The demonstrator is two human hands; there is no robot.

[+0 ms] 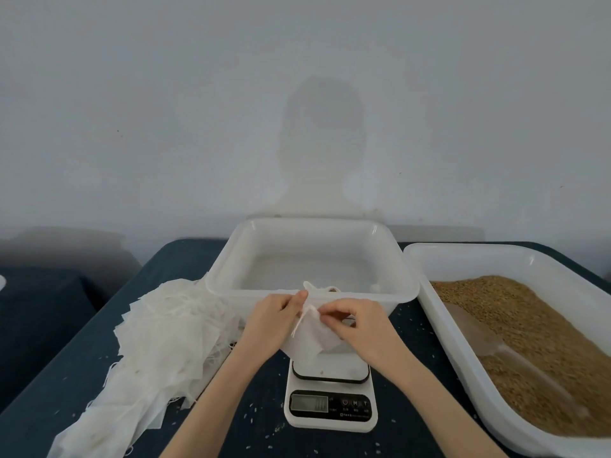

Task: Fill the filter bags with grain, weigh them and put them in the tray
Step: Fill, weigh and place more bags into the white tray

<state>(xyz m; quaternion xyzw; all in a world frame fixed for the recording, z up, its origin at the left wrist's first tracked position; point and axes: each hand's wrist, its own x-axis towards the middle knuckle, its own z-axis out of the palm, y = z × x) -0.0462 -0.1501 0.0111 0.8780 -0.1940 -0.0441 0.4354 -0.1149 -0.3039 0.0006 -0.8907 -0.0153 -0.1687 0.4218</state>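
Note:
Both my hands hold one white filter bag [312,338] above the white digital scale [330,401] in the middle of the table. My left hand [274,320] pinches the bag's top edge by its drawstring. My right hand [355,320] pinches the bag's mouth from the right, fingers curled. Behind my hands stands a white plastic tray [238,266]; I cannot tell what lies in it. A larger white tub [439,312] on the right holds brown grain [529,325], and a clear scoop [496,345] lies in the grain.
A loose pile of unfilled white filter bags [158,342] with strings spreads over the table's left side. Stray grains dot the dark blue tablecloth [258,434] around the scale. A pale wall rises right behind the table.

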